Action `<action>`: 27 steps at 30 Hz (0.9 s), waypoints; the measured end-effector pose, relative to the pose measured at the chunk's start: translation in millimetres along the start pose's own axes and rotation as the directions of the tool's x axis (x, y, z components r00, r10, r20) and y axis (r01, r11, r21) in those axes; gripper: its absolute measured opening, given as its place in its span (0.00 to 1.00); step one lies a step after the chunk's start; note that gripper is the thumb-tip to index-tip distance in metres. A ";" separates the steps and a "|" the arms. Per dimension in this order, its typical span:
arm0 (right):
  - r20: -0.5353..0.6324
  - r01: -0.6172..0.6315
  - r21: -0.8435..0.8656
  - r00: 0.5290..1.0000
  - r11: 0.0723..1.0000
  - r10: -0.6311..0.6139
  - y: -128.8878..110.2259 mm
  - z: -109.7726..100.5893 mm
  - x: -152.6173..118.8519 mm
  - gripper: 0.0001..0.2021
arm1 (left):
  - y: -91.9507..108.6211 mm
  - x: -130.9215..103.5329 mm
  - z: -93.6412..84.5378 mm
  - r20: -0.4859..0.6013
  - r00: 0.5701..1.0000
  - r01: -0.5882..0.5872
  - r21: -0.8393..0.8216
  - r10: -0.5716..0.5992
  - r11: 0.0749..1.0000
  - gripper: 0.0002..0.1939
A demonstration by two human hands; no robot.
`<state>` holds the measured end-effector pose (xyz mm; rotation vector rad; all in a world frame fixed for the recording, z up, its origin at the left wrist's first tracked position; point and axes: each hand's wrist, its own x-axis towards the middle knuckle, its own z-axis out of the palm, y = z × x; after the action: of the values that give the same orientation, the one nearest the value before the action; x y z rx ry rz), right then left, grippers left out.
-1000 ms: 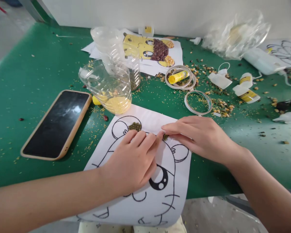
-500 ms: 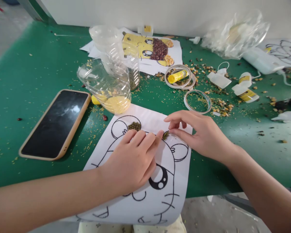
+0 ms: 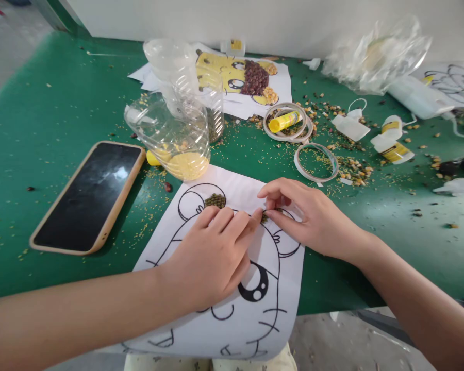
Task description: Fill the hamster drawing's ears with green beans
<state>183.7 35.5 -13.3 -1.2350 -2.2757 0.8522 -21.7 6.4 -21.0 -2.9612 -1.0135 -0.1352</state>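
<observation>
A sheet of white paper point(image 3: 232, 175) with a black-outlined cartoon animal face lies at the table's front edge. Small green mung beans point(image 3: 215, 200) fill part of its left ear, and a second patch of mung beans point(image 3: 264, 216) sits in the right ear. My left hand point(image 3: 220, 247) rests on the drawing, fingers bent and index finger reaching to the right patch. Over the right ear is my right hand point(image 3: 305, 214), its thumb tip at the beans and its index finger held apart above. No held item shows in either hand.
A phone point(image 3: 88, 198) lies left. Behind the sheet stand a cut clear plastic bottle point(image 3: 170, 139) with yellow grain, tape rolls point(image 3: 316, 163) and a yellow glue stick point(image 3: 284, 122). White glue bottles point(image 3: 392, 147), loose grains, a plastic bag point(image 3: 377, 56) and a bean-covered picture point(image 3: 224, 72) lie beyond.
My right hand has shifted slightly left and down, its thumb now overlapping more of the right ear's bean patch. My left hand stays put on the paper.
</observation>
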 end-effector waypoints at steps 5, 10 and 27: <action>0.001 0.024 -0.002 1.000 1.000 -0.024 -1.2 3.7 2.0 0.18 | 0.4 -0.6 -0.3 0.004 1.000 0.004 -0.008 -0.004 1.000 0.25; -0.035 0.053 0.025 0.998 0.998 -0.052 -0.5 2.1 1.8 0.17 | 0.1 0.8 -0.7 0.002 1.000 0.003 -0.014 -0.003 1.000 0.26; 0.053 0.115 -0.280 0.993 0.953 -0.105 -2.2 14.3 3.7 0.16 | -0.6 -0.6 -1.1 0.041 0.999 0.000 -0.036 0.001 0.999 0.26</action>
<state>171.7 33.2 -21.9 -1.2007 -2.5369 0.5268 -22.7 6.5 -20.0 -3.0083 -1.0256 -0.0935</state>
